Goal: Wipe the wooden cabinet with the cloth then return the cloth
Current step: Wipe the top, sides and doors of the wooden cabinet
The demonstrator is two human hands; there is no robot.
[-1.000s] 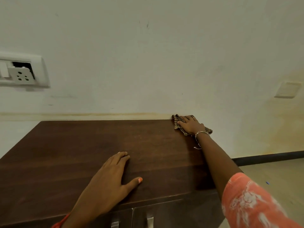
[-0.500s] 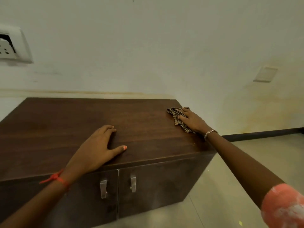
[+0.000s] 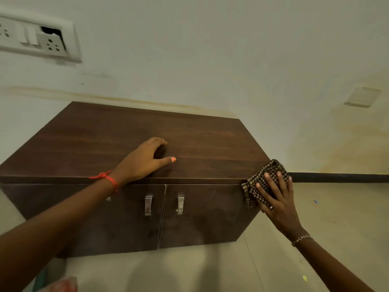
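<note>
Cloth (image 3: 265,179) has slid off the top, and my right hand (image 3: 277,199), fingers spread, presses it on the cabinet (image 3: 126,135)'s right side at frame right. Left hand (image 3: 145,161) braces loosely cupped. Top's probably done.

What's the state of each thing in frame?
Checked cloth: bunched, pressed on the cabinet's right side.
Right hand: flat on cloth.
Left hand: resting on cabinet top.
Wooden cabinet: both doors shut.
Wall socket plate: one module loose, hole showing.
</note>
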